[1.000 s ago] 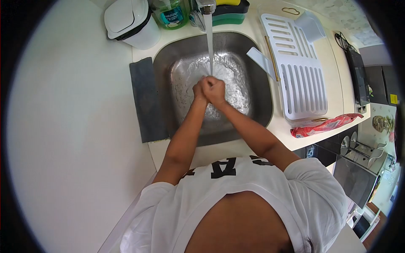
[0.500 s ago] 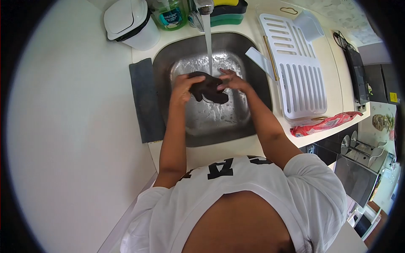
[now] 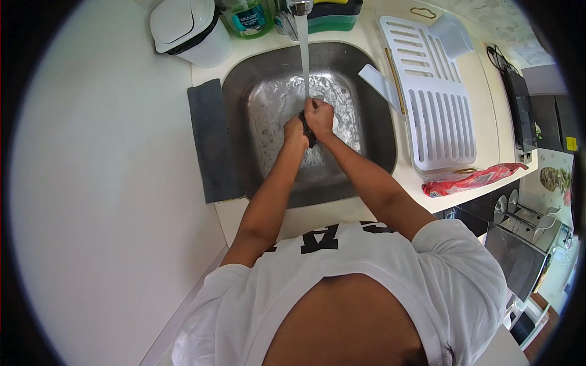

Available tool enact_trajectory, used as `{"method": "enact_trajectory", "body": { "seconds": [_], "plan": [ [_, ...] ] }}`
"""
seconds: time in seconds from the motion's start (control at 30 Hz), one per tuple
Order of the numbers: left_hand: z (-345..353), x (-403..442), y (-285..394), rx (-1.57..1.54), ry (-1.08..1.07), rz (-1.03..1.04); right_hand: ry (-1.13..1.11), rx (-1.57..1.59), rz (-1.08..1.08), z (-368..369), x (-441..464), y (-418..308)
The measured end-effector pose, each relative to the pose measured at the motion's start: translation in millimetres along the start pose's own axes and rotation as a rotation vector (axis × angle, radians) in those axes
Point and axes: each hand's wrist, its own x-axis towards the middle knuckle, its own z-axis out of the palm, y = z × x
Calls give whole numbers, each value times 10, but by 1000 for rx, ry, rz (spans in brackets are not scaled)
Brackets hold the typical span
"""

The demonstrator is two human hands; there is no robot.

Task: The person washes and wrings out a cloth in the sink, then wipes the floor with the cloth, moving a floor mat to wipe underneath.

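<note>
Left hand [image 3: 295, 130] and right hand [image 3: 320, 117] were close together over the middle of the sink [image 3: 238, 128], both curled tightly around a bunched dark cloth [image 3: 309, 135]. The right hand made a fist a little farther from the body than the left, and a dark fold showed between them, poking out near the wrists. How much cloth lay inside each fist could not be told, since the fingers covered it.

Water [image 3: 304, 55] ran from the tap [image 3: 300, 7] in a straight stream down to the far side of the right hand; whether it struck the knuckles or passed just beside them was unclear. The sink floor around the hands was wet and shiny.

To the left of the sink, a grey mat [image 3: 212, 146] lay along its edge. Behind it on the tabletop [image 3: 491, 137] stood a white bin [image 3: 210, 52] with a black liner edge showing, and next to that a bottle of green soap [image 3: 250, 23]. On the right sat a white dish rack [image 3: 439, 131], with a pale strip [image 3: 381, 86] reaching from its side over the sink rim, and a red packet [image 3: 470, 182] lay at the rack's near end
</note>
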Motion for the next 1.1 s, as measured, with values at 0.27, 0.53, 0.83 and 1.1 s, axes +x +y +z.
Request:
{"method": "enact_trajectory", "body": {
  "seconds": [0.27, 0.53, 0.83, 1.1],
  "plan": [
    [-71, 86, 191, 83, -305, 87, -107, -117, 30, 6, 31, 202],
    [-106, -199, 851, 737, -137, 925, -357, 134, 187, -612, 876, 417],
    [-534, 147, 362, 1802, -89, 443, -510, -349, -76, -466, 422, 617],
    [-689, 657, 38, 1564, 216, 975, -781, 251, 241, -90, 200, 425]
  ]
}}
